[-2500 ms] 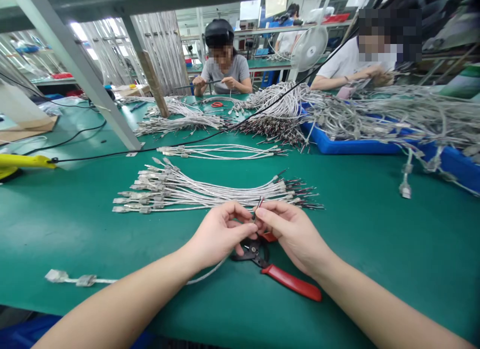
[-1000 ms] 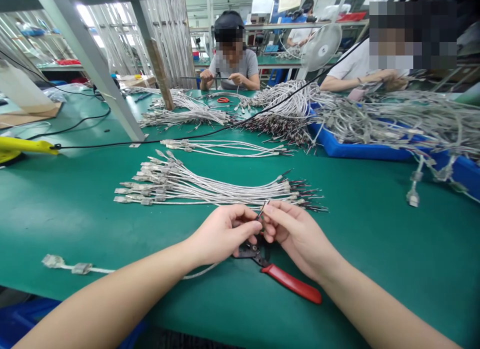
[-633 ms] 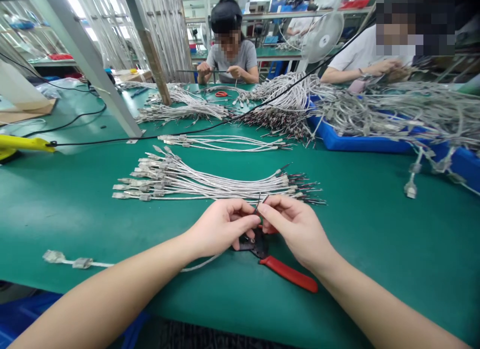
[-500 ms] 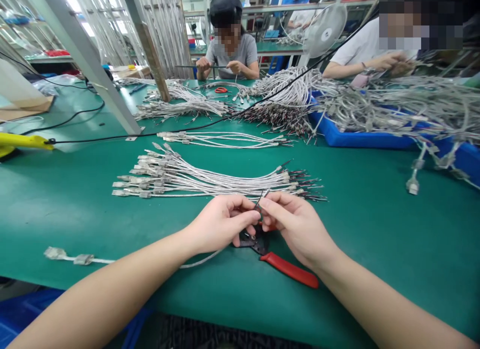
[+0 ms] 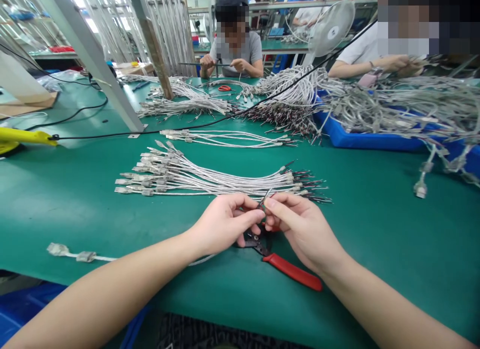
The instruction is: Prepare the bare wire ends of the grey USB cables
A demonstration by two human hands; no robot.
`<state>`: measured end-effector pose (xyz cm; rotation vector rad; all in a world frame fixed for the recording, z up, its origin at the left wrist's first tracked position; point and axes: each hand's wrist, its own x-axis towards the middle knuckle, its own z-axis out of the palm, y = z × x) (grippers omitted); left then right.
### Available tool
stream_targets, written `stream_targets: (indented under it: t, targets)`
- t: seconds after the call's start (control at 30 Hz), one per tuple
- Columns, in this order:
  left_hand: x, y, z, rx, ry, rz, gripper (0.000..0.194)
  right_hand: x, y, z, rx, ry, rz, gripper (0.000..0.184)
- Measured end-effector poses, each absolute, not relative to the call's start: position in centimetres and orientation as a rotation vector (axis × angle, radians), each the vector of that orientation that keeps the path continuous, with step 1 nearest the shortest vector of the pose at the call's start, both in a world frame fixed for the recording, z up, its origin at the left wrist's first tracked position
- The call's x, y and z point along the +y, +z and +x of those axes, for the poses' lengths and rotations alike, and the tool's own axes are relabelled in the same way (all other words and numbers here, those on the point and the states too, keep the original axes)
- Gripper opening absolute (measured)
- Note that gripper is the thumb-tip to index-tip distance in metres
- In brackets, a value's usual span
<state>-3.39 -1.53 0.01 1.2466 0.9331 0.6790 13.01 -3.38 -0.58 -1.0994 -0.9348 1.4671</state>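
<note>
My left hand (image 5: pixel 228 221) is closed in a pinch on the wire end of a white cable (image 5: pixel 102 258). Facing it, my right hand (image 5: pixel 296 221) also pinches thin dark and light wires at that end. The cable runs back under my left forearm to a clear connector (image 5: pixel 58 249) lying on the table at the left. Beneath my hands lies a wire stripper (image 5: pixel 292 271) with red handles; its jaws are partly hidden by my fingers. Just beyond my hands, a bundle of white cables (image 5: pixel 210 176) rests with connectors to the left and bare wire ends to the right.
A smaller cable group (image 5: pixel 228 138) lies behind the bundle. A black cord (image 5: pixel 146 133) crosses the green table (image 5: pixel 75 199) near a metal post (image 5: pixel 101 69). Blue trays (image 5: pixel 367 140) heaped with cables stand at the right. Two people work across the table.
The view has shifted slightly, so most things sit a little further right. My fingers have moved only slightly at the wire ends, and both hands keep their pinch.
</note>
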Motion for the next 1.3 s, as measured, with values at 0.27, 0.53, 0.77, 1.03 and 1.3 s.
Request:
stream_targets:
  t: [0.27,0.53,0.77,1.03,1.3]
  targets:
    - [-1.44,0.15,-3.49,0.907,0.621,1.293,0.018,-3.37,-0.66,12.98,-0.95,1.487,-1.07,0.019]
    - [-1.41,-0.08,-3.76,0.923,0.653,1.364,0.018,-2.97,-0.19,13.32,-0.788,1.782,-0.963,0.012]
    - [-1.46,-0.07,-4.18,0.952,0.665,1.612,0.018,-2.9,-0.25,13.33,-0.841,1.743,-1.032,0.014]
    - [-1.18,0.06,-4.14,0.984,0.685,1.623,0.02,-3.27,-0.68,13.13,-1.022,1.471,-1.11,0.021]
    - [-1.49,0.32,-3.86,1.048,0.64,1.414,0.024,-3.82,-1.06,12.9,-1.169,1.094,-1.114,0.015]
